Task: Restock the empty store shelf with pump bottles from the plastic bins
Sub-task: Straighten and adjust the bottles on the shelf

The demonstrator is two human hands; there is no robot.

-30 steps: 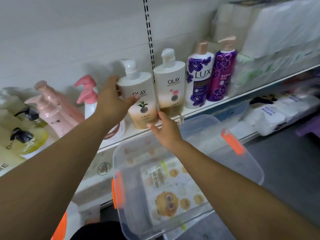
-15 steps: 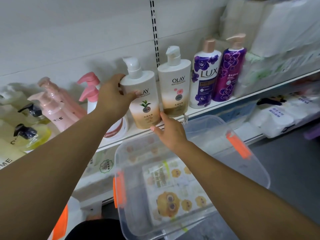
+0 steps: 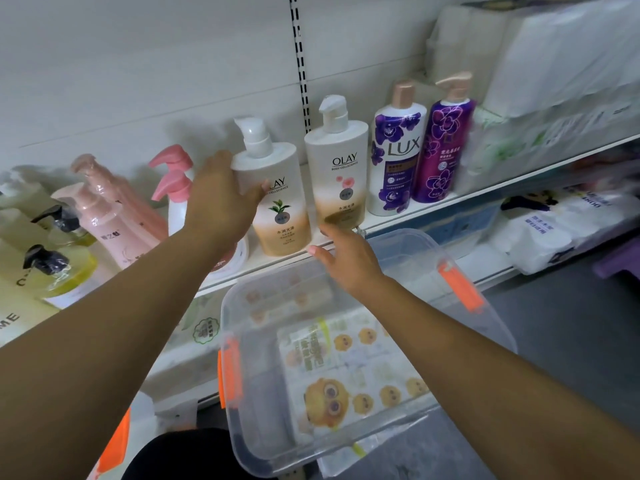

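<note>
Item 1, bin [image 3: 460, 278]: clear plastic, orange latches, held below the shelf edge. Nothing shows inside it; printed packs show through its floor. We judge this bin spent.

Item 2, right hand [image 3: 349, 261]: open, fingers spread, holding nothing. Half a second back it lay by the base of the bottle; now it sits a little lower, at the bin's far rim, just under the shelf lip [image 3: 433, 216].

Item 3, left hand [image 3: 221, 199]: wrapped on the shoulder of the leaf Olay [image 3: 280, 206], thumb across the label. The bottle has gone from tilted to near upright, base on the shelf near the front edge. We judge the placing nearly done, with only the release left.

Item 4, neighbours: rose Olay [image 3: 337, 171] just beside on the right, a narrow gap between. Then white Lux [image 3: 394, 157] and purple Lux [image 3: 441, 147], touching. Left, pink pump [image 3: 173, 178] stands behind our wrist, near; pink bottles [image 3: 104, 209] lean beyond.

Item 5, room: tight either side of the leaf Olay; clear above, and behind to the back panel [image 3: 138, 81]. Withdrawal is best straight back toward us.
</note>
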